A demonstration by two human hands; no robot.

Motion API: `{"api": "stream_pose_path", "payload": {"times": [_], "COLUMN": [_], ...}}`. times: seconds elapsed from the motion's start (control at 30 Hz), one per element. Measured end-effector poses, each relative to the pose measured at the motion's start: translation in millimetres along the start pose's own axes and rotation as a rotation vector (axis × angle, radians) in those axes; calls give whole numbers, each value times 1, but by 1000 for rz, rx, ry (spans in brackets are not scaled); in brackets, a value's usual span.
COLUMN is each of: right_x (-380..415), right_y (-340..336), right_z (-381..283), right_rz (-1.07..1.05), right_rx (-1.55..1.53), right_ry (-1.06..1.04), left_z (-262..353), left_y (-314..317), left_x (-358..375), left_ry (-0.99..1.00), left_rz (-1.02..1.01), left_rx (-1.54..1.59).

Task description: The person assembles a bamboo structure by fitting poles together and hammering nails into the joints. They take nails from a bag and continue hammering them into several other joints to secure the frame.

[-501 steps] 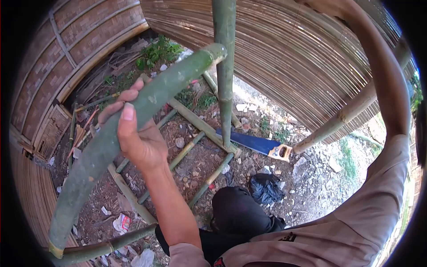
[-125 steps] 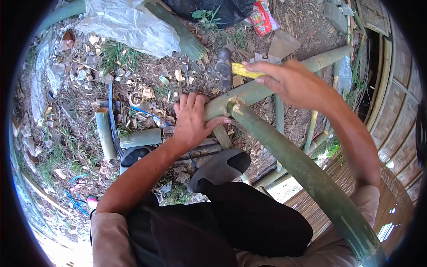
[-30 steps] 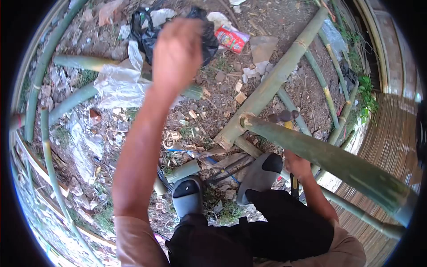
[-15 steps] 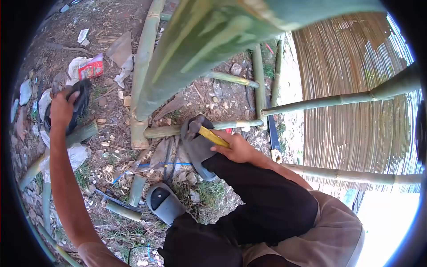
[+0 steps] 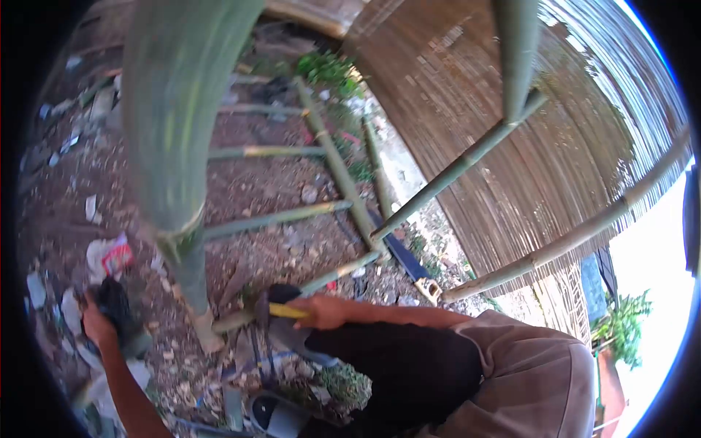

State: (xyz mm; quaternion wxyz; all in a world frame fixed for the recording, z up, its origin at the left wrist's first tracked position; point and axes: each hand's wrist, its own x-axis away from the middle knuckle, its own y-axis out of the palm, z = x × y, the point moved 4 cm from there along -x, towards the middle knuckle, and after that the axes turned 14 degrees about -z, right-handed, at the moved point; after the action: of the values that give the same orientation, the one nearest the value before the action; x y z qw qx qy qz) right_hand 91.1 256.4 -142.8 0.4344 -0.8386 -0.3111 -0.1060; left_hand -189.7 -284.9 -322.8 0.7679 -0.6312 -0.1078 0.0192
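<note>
At the left of the head view, my left hand is closed on a black plastic bag lying among litter on the ground. Some of its fingers are hard to see. My right hand grips a hammer by its yellow handle, over my sandalled foot and beside my bent knee. The hammer's dark head points left, near the low end of a bamboo rung. A thick green bamboo pole rises close to the camera, between my two hands.
A bamboo frame with several rungs lies ahead. Beside it is a handsaw. A woven bamboo screen stands at the right, with bamboo poles before it. A red-and-white packet lies at the left among wood chips.
The head view has turned and lifted, showing more of the frame and screen. My left hand stays at the black bag, and the hammer remains in my right hand.
</note>
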Motion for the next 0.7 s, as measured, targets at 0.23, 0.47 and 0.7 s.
{"api": "stream_pose_path", "payload": {"times": [0.23, 0.47, 0.7], "right_x": [-10, -21, -22], "right_y": [-5, 8, 8], "right_z": [-12, 6, 8], "right_rz": [-139, -144, -162], "right_rx": [-85, -102, -92], "right_ry": [89, 108, 116], "left_z": [36, 54, 28], "left_y": [4, -22, 2], "left_x": [25, 36, 6], "left_ry": [393, 141, 106], "left_rz": [55, 74, -59], "left_rx": [-167, -35, -138]}}
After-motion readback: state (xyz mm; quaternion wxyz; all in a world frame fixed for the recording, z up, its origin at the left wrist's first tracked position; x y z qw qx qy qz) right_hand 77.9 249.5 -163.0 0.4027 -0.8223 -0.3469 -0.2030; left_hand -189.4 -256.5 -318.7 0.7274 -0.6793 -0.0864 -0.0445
